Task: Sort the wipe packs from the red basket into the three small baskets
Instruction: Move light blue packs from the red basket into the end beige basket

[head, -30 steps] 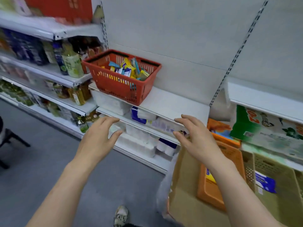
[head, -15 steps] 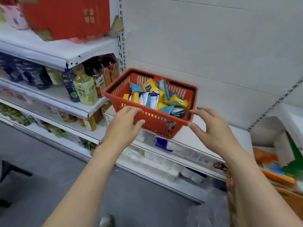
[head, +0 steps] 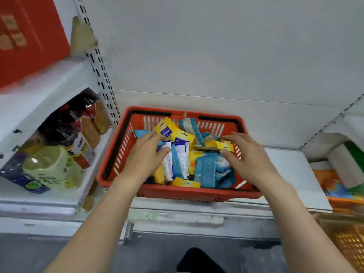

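Observation:
The red basket (head: 177, 192) stands on a white shelf (head: 291, 174) straight ahead. It holds several wipe packs in yellow (head: 167, 131), teal (head: 205, 170) and white-and-blue (head: 181, 156). My left hand (head: 145, 154) reaches into the basket's left half, fingers loosely spread over the white-and-blue packs. Over the right half hovers my right hand (head: 244, 154), its fingertips at a yellow pack (head: 216, 145). Neither hand plainly grips a pack.
Bottles (head: 49, 168) and jars fill the shelf to the left, under a red box (head: 29, 36). An orange basket (head: 350, 247) sits low at the right edge, with colourful packages (head: 338, 186) above it. A dark shoe (head: 199, 261) shows on the grey floor.
I have come closer and both hands have moved from the basket's front rim to inside it, over the packs.

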